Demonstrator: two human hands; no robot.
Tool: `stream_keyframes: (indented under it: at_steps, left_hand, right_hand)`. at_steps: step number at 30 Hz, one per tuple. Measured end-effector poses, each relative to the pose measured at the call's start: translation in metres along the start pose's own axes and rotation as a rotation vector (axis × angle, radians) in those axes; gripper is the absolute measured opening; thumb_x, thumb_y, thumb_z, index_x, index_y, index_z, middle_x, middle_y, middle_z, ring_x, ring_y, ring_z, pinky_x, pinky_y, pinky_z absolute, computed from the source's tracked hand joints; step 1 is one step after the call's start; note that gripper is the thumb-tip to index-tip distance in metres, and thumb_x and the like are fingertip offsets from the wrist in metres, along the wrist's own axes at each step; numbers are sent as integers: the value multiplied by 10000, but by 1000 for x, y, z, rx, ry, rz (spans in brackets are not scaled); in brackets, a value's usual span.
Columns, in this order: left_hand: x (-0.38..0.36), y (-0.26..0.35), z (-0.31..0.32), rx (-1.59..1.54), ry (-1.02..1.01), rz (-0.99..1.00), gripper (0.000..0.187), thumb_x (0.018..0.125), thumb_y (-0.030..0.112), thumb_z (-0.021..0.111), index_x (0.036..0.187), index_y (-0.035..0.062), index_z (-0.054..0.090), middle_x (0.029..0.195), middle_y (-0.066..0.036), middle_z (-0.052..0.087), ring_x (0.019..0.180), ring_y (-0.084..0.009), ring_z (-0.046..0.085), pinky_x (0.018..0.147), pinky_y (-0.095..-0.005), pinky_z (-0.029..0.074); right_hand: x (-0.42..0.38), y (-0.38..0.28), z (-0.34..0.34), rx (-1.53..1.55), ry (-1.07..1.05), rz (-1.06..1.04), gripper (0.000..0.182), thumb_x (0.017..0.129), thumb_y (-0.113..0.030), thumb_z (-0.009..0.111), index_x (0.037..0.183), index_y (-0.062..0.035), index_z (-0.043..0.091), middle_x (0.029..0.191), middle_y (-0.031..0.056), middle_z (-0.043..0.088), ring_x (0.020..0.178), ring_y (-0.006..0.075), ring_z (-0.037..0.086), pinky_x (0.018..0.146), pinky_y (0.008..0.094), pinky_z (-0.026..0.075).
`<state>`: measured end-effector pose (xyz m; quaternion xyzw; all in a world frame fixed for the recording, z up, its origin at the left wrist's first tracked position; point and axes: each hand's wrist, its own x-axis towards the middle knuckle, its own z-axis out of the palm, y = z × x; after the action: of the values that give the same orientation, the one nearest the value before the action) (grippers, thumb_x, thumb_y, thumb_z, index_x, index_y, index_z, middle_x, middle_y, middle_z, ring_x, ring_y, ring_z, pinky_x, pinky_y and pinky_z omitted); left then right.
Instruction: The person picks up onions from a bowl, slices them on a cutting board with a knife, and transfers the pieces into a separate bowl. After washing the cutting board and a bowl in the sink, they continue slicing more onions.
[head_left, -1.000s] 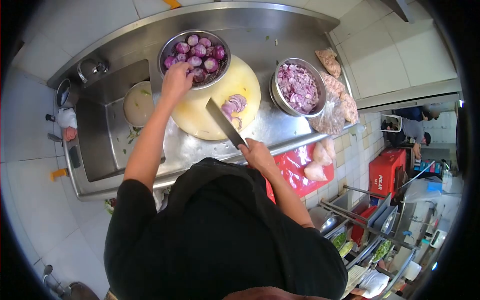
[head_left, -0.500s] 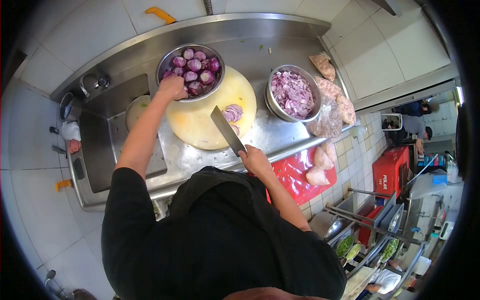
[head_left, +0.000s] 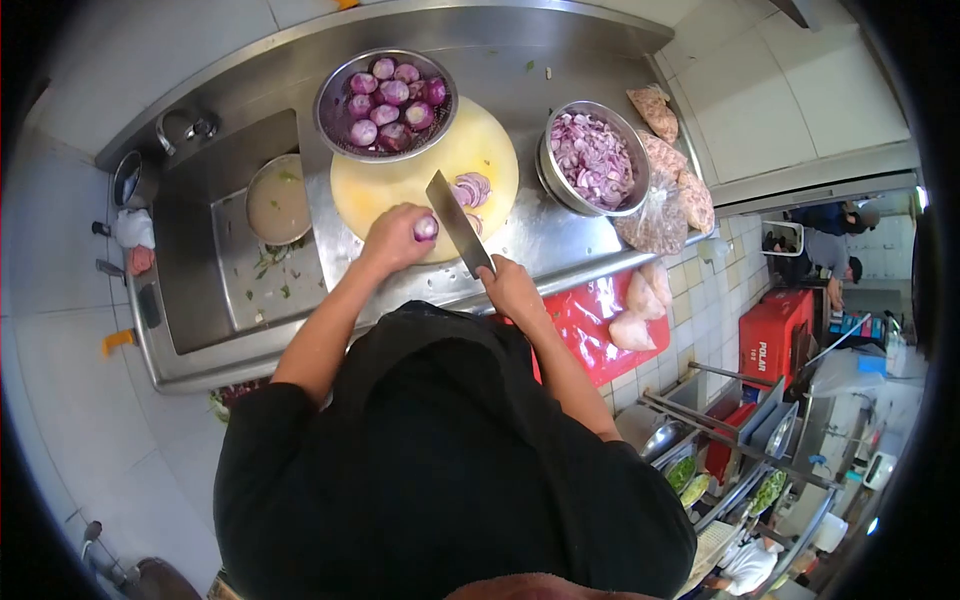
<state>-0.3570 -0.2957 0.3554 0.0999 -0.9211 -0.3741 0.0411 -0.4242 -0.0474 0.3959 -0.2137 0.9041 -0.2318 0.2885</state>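
My left hand (head_left: 396, 240) is closed around a red onion (head_left: 426, 228) over the near left part of the round, yellowish cutting board (head_left: 370, 190). In my right hand (head_left: 509, 284) is the handle of a cleaver (head_left: 457, 220), its broad blade slanting up over the board. Sliced onion (head_left: 471, 189) lies on the board just right of the blade. A metal colander (head_left: 325, 128) of whole peeled red onions (head_left: 394, 92) overlaps the board's far edge. To the right stands a steel bowl (head_left: 546, 172) heaped with chopped red onion (head_left: 592, 160).
Plastic bags of pale food (head_left: 652, 222) lie right of the bowl. A sink (head_left: 225, 315) with a pot of cloudy liquid (head_left: 275, 205) is at left. Raw chicken pieces (head_left: 640, 310) rest on a red surface (head_left: 590, 350) beyond the counter edge. Other people (head_left: 825, 245) are far right.
My left hand has come from the colander down to the board, bringing a red onion. My right hand still holds the cleaver in about the same place. The view has shifted slightly.
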Motion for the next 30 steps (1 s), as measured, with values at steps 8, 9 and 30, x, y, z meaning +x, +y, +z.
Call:
stream_keyframes:
  at_steps: [8, 9, 30]
  left_hand:
    - [-28, -1, 4, -171, 269, 118, 471, 742, 134, 858, 1159, 18, 674, 1159, -150, 642, 1085, -360, 641, 959, -452, 508]
    - [-29, -4, 4, -148, 271, 145, 445, 744, 120, 845, 1139, 15, 672, 1140, -146, 640, 1065, -356, 642, 942, -446, 511]
    - [-19, 11, 14, -15, 339, 216, 431, 726, 119, 822, 1123, 66, 664, 1117, -141, 625, 1078, -368, 620, 934, -466, 497]
  right_hand:
    - [-40, -43, -24, -55, 43, -43, 317, 1020, -302, 588, 1059, 10, 633, 905, 335, 694, 926, 531, 668, 837, 622, 502]
    - [-42, -48, -25, -62, 26, -41, 311, 1022, -298, 586, 1057, 8, 629, 898, 335, 693, 919, 532, 668, 833, 623, 502]
    - [22, -26, -6, -64, -48, -41, 402, 1024, -363, 577, 1093, 24, 663, 1045, 335, 701, 1043, 517, 657, 924, 575, 504]
